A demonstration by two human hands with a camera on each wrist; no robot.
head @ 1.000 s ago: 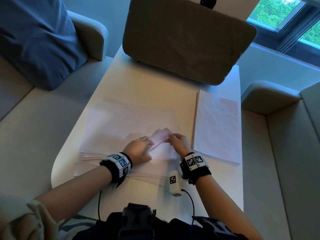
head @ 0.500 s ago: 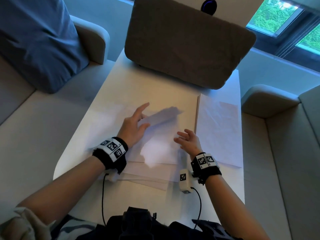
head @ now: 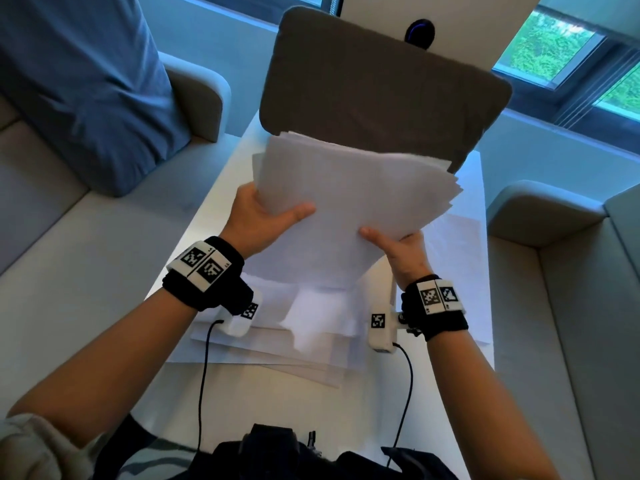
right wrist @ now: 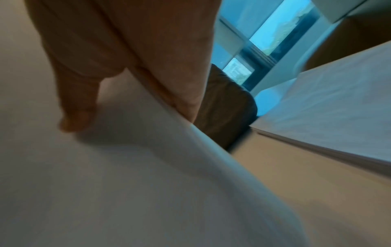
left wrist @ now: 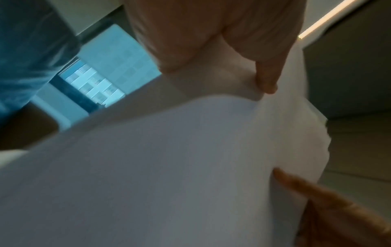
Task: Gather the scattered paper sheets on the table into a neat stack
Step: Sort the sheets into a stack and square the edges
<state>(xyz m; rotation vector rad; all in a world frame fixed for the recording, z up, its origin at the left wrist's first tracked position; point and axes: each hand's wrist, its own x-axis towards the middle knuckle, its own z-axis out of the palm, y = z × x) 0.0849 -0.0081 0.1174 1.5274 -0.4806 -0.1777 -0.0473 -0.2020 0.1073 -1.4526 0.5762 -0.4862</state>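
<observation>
Both hands (head: 266,220) around lifted sheets (head: 353,202)

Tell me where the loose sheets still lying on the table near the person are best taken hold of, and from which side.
Probably at their near edges, coming from the person's side. The loose sheets lie flat and fanned on the table, with corners staggered toward the near edge, so fingers could slide under there. Both the left hand and right hand currently hold the lifted bundle of sheets.
</observation>
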